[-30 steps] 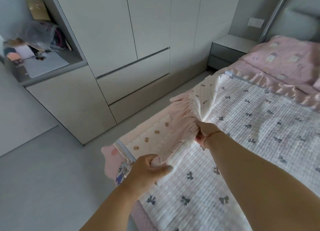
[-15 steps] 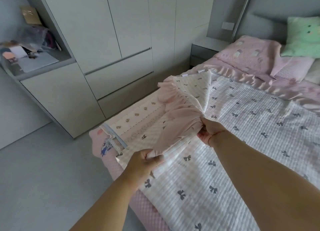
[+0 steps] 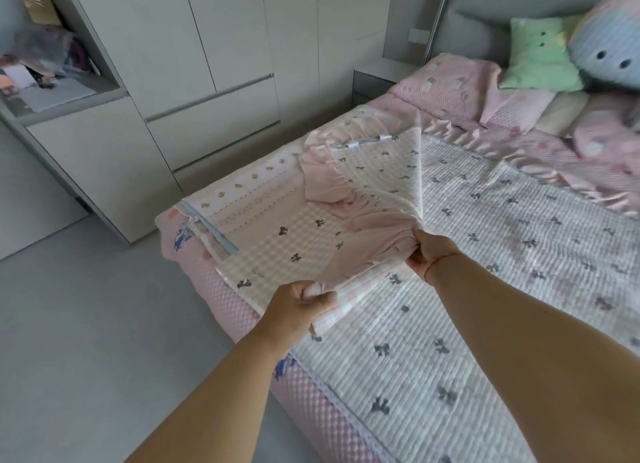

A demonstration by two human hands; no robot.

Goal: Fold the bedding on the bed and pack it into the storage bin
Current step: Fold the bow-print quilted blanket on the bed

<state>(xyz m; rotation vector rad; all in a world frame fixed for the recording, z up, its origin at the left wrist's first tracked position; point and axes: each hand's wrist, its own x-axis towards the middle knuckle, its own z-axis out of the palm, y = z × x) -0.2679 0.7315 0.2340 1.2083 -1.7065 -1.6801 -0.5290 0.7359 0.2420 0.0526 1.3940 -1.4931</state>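
— Where's the bedding?

— Centre of the frame, lifted over the bed: a bow-print quilt with a pink ruffle.

— And the hands?

— The left hand pinches its near edge; the right hand clutches the bunched ruffle. A green pillow sits upper right.

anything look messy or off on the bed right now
Nothing damaged or spilled. The bow-print quilt has its near corner lifted and bunched where the left hand and right hand grip its pink ruffle. The pillows sit jumbled at the headboard.
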